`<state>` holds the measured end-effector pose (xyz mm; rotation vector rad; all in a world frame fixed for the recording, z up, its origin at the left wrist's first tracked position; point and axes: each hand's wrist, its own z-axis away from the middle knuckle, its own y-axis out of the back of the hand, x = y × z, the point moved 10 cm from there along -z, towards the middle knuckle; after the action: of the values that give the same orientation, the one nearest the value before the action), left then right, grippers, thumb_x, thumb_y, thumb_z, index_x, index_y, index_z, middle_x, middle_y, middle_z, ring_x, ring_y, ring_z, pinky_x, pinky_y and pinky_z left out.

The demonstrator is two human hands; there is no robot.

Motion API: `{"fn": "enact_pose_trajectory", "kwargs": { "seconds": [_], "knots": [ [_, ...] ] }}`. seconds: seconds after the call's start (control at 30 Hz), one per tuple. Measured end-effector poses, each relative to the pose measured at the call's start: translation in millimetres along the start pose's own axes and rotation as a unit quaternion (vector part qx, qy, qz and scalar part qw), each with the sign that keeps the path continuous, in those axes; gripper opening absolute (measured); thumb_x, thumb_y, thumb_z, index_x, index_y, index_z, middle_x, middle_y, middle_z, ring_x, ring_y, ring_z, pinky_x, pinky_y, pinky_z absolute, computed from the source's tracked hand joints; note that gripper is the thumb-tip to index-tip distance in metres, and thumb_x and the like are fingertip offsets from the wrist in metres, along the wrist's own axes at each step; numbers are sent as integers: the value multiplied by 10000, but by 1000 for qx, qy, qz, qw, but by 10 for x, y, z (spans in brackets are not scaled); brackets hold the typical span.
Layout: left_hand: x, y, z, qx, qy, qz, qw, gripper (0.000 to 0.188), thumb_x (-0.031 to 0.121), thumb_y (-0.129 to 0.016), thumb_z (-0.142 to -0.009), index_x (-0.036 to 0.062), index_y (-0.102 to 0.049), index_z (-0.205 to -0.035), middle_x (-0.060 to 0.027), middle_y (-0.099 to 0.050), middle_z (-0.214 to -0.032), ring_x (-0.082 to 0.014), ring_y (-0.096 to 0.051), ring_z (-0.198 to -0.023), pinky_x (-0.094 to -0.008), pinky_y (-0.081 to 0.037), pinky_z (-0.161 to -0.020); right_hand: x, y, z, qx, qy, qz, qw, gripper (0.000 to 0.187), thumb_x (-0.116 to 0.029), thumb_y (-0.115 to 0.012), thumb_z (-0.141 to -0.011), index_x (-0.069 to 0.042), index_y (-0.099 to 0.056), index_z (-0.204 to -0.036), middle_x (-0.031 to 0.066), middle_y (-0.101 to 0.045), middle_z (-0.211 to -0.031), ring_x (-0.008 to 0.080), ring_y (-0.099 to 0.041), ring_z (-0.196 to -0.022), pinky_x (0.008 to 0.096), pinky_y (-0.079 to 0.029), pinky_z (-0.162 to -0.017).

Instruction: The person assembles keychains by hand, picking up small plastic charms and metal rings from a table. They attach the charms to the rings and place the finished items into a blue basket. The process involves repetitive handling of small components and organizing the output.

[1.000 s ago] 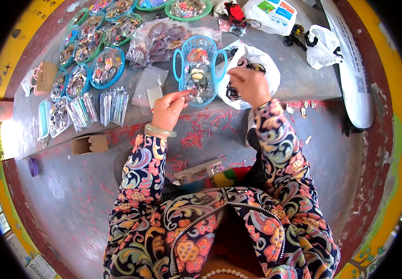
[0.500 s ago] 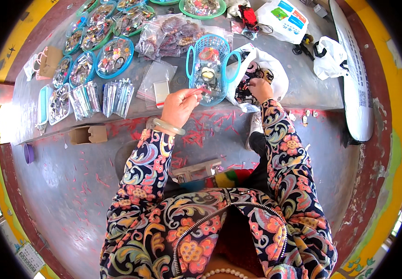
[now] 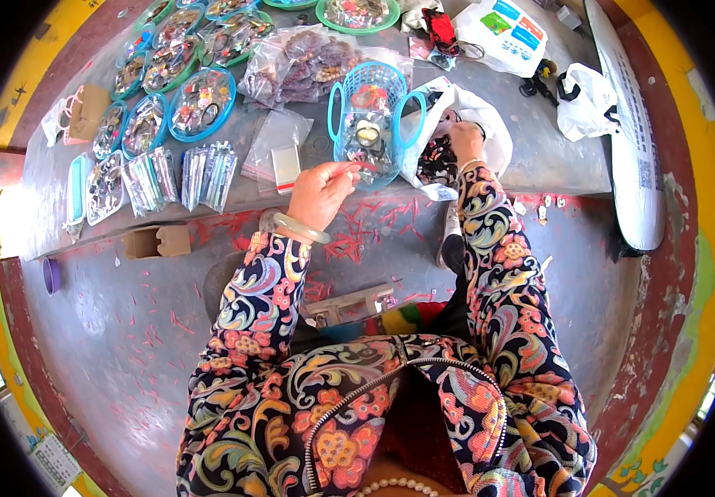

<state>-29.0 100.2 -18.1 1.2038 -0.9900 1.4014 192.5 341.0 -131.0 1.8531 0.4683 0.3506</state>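
Note:
My left hand [image 3: 322, 195], a pale bangle at its wrist, pinches a thin red strip [image 3: 361, 165] just in front of the blue basket [image 3: 408, 133]. Inside that two-handled basket lie small mixed trinkets, among them a round whitish piece [image 3: 367, 132]. To its right, my right hand [image 3: 467, 144] reaches into a white plastic bag [image 3: 499, 137] of dark and reddish small items [image 3: 438, 161]. The bag's contents hide those fingertips, so whether they grip anything does not show.
Round trays of trinkets [image 3: 202, 103] and bundles of wrapped pens [image 3: 208, 170] fill the left side. Clear bags of beads [image 3: 299, 62] lie behind. Another white bag [image 3: 585, 103] stands right. Red strips [image 3: 349, 247] litter the lower ledge, with a small cardboard box [image 3: 157, 241].
My right hand has moved farther into the white bag, and its fingers are now less visible. My left hand stays nearly in place with the red strip.

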Motion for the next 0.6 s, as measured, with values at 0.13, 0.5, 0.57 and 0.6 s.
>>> {"fn": "enact_pose_trajectory", "kwargs": {
  "seconds": [0.13, 0.5, 0.57, 0.6],
  "knots": [
    [0, 77, 35, 26, -22, 7, 999, 253, 117, -478, -850, -56, -578, -1006, -98, -635, -838, -108, -588, -736, -232, -485, -679, 434, 149, 89, -8, -160, -496, 853, 223, -177, -472, -777, -2, -589, -849, 130, -610, -854, 201, -590, -738, 325, -484, -612],
    [53, -2, 10, 12, -30, 27, 999, 238, 102, -484, -850, -58, -582, -996, -91, -633, -835, -94, -577, -738, -224, -475, -665, 68, 642, 114, -75, -242, -919, 301, 332, -192, -402, -826, 44, -474, -1048, 187, -575, -1021, 275, -568, -903, 356, -486, -710],
    [0, -6, 1, -2, -15, 24, 1000, 222, 71, -473, -858, -42, -577, -1018, -82, -619, -895, -112, -582, -811, -242, -488, -712, -205, 945, 72, -100, -216, -925, 298, 346, -195, -386, -835, 61, -459, -1057, 205, -565, -1036, 285, -568, -920, 345, -493, -704],
    [-16, 6, 10, -7, -7, 22, 1000, 217, 56, -467, -863, -34, -574, -1029, -77, -613, -925, -121, -585, -848, -251, -494, -735, -429, 1181, 62, -114, -202, -927, 295, 353, -196, -378, -839, 69, -451, -1062, 213, -559, -1043, 290, -568, -929, 339, -496, -701]
  ]
}}
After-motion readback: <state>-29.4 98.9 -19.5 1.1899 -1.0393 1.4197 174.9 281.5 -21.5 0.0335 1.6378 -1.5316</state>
